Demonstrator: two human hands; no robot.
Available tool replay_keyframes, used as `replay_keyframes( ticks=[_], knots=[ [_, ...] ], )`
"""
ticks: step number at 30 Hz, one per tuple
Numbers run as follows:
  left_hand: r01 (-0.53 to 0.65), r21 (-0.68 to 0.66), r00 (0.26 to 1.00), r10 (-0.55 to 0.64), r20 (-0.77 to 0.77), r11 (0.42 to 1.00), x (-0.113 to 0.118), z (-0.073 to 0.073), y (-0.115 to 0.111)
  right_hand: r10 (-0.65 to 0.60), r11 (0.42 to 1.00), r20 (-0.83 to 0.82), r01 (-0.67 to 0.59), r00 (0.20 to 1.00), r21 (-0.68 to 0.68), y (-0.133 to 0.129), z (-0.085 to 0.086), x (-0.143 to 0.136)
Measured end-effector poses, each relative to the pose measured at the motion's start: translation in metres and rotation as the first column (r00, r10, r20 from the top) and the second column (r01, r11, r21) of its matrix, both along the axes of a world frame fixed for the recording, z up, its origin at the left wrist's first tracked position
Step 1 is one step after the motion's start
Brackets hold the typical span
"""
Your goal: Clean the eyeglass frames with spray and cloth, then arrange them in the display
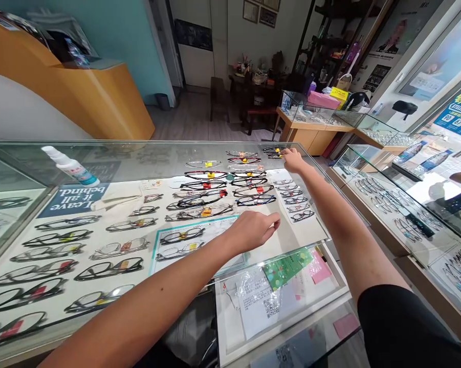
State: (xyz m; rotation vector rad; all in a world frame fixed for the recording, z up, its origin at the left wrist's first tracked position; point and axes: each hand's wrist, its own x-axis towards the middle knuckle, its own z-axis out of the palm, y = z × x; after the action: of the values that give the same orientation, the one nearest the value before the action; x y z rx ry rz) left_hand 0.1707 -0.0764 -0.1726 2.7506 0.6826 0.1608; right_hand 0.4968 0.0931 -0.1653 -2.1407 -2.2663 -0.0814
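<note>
My right hand (pixel 292 160) reaches to the far right corner of the counter. Its fingertips close on a pair of eyeglasses (pixel 272 152) with a yellow tag, part of which the fingers cover. My left hand (pixel 254 231) hovers over the near middle of the counter, fingers curled in and thumb pointing right; nothing shows in it. Just beyond it lie stacked rows of eyeglasses (pixel 253 189) with red and yellow tags. Small frames (pixel 293 199) form a column on a white sheet to the right. More eyeglasses (pixel 109 268) fill the left side.
A white spray bottle (pixel 71 166) and a beige cloth (pixel 118 199) rest at the left of the glass counter (pixel 149 148). Below my left hand, an open drawer (pixel 224 327) holds papers and a green card (pixel 287 268). Other display cases (pixel 383 189) stand to the right.
</note>
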Motion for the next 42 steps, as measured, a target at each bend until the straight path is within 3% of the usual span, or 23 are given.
replay_keyframes(
  ticks=[5,9,12,16,18,20,22,24,28,34,37,42],
  knots=[
    [0.004,0.023,1.000,-0.004,-0.016,1.000,-0.001,0.004,-0.002,-0.034,0.999,-0.008,0.034,0.999,0.013,-0.027,0.002,-0.002],
    [0.017,0.025,1.000,-0.017,0.007,1.000,-0.001,0.004,-0.001,-0.051,0.998,-0.001,0.051,0.999,0.026,-0.078,0.008,0.004],
    [0.010,0.022,0.999,-0.011,0.031,1.000,0.000,0.003,0.000,-0.030,0.998,-0.005,0.030,1.000,0.062,-0.145,0.016,0.012],
    [0.010,0.023,0.999,-0.011,0.052,1.000,0.003,0.003,0.001,0.187,0.978,-0.145,-0.171,0.972,0.117,-0.275,0.036,0.006],
    [0.014,0.019,0.998,-0.015,0.067,1.000,0.004,0.004,0.001,0.217,0.975,-0.283,-0.223,0.934,0.013,-0.343,0.047,-0.010],
    [0.024,0.005,0.995,-0.024,0.096,1.000,0.005,0.004,0.001,0.190,0.944,-0.413,-0.282,0.891,-0.174,-0.398,0.052,-0.032],
    [0.038,-0.028,0.989,-0.034,0.141,0.999,0.006,0.002,0.001,0.130,0.900,-0.458,-0.298,0.879,-0.317,-0.433,0.046,-0.055],
    [0.052,-0.070,0.982,-0.038,0.187,0.996,0.006,0.000,0.002,0.116,0.870,-0.438,-0.304,0.891,-0.389,-0.446,0.029,-0.075],
    [0.051,-0.122,0.973,-0.021,0.231,0.991,0.007,-0.004,0.004,0.114,0.880,-0.359,-0.263,0.926,-0.397,-0.419,-0.027,-0.098],
    [0.057,-0.158,0.979,-0.024,0.204,0.986,0.006,-0.006,0.008,-0.016,0.989,-0.076,0.005,0.997,-0.151,-0.310,-0.105,-0.104],
    [0.028,-0.148,0.983,-0.001,0.181,0.989,0.004,-0.008,0.008,-0.042,0.998,-0.061,0.039,0.997,-0.048,-0.245,-0.127,-0.092],
    [0.022,-0.178,0.989,0.004,0.145,0.984,0.000,-0.010,0.006,-0.031,0.996,-0.058,0.036,0.998,0.086,-0.146,-0.151,-0.045]
  ],
)
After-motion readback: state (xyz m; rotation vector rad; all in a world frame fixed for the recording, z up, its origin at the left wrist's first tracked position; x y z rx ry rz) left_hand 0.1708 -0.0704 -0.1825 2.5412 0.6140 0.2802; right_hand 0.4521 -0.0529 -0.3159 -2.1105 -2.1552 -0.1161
